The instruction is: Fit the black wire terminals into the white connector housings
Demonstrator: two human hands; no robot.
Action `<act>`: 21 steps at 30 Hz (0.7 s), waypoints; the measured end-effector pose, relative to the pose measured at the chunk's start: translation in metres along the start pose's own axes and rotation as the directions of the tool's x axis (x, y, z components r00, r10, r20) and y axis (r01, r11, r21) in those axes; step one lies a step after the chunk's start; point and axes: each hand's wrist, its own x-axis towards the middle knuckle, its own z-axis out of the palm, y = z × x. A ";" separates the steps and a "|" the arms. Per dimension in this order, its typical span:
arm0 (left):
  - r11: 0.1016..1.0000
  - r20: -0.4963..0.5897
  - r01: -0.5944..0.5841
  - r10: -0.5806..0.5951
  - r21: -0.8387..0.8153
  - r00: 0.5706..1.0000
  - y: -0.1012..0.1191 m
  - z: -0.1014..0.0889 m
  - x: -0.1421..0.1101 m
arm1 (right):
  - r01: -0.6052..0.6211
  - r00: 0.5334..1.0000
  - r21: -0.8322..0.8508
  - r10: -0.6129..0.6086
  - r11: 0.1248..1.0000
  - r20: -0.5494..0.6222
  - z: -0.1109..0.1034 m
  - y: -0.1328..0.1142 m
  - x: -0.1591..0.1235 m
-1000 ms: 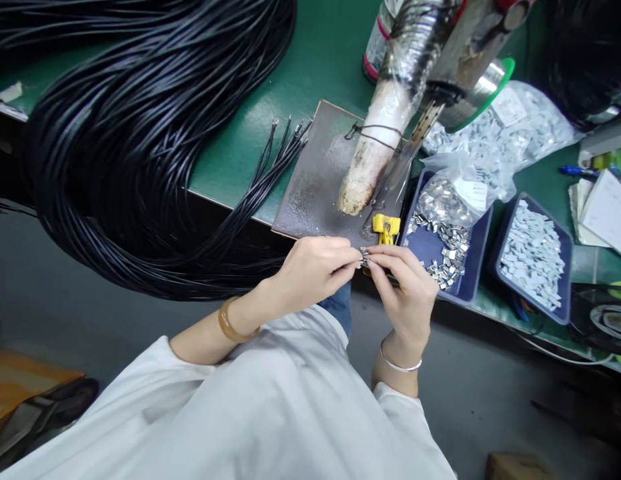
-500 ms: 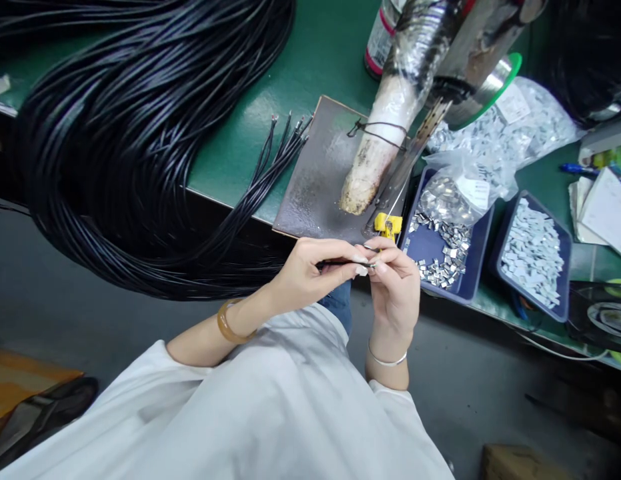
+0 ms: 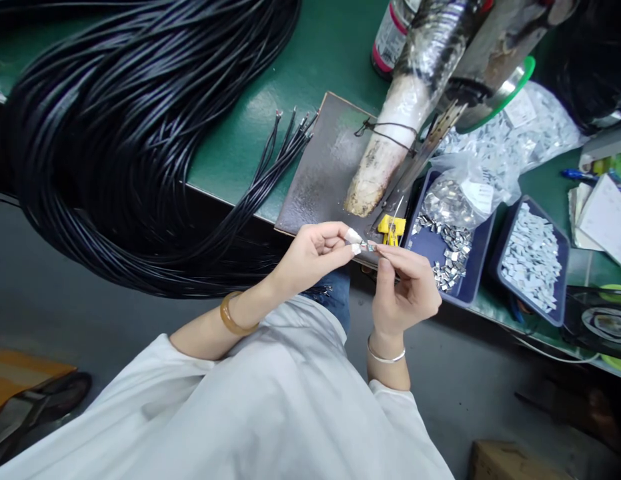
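My left hand (image 3: 315, 253) is closed in a pinch, with white covers on the fingertips, on a tiny piece with coloured wire and a metal part (image 3: 371, 247). At its other end, my right hand (image 3: 405, 287) meets the piece with forefinger and thumb, the other fingers curled. Whether a cable runs on inside my left palm is hidden. Below my left hand, black cable ends (image 3: 324, 291) lie by my lap. A large bundle of black cables (image 3: 140, 133) spreads over the bench on the left, several stripped ends (image 3: 300, 130) pointing up.
Over a dark board (image 3: 315, 173) hangs a wrapped white duct (image 3: 380, 147), with a yellow clip (image 3: 391, 225) beside it. On the right stand a blue tray (image 3: 424, 261) of metal shells and another tray (image 3: 565, 267) of pale connectors. Behind them lie plastic bags (image 3: 545, 133) of parts.
The black cable seen between my fingers no longer shows there; a small wire-and-metal piece does. My right hand has turned and shifted right, and my left fingers have risen slightly.
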 end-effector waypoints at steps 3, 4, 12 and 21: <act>0.999 -0.009 -0.025 0.025 0.019 1.000 0.000 -0.001 0.000 | -0.107 0.994 0.104 0.108 0.989 -0.004 0.003 0.003 0.000; 0.999 -0.014 -0.033 0.033 0.026 0.999 0.000 -0.002 0.000 | -0.120 0.993 0.105 0.120 0.987 0.006 0.003 0.004 0.000; 0.997 -0.040 -0.064 0.066 0.046 0.997 0.003 0.002 0.004 | 0.063 0.997 -0.041 -0.061 0.997 0.046 0.006 0.011 0.003; 0.995 -0.078 -0.060 0.066 0.080 0.995 0.008 0.001 0.006 | 0.118 0.993 -0.059 -0.117 0.991 0.023 0.007 0.016 0.006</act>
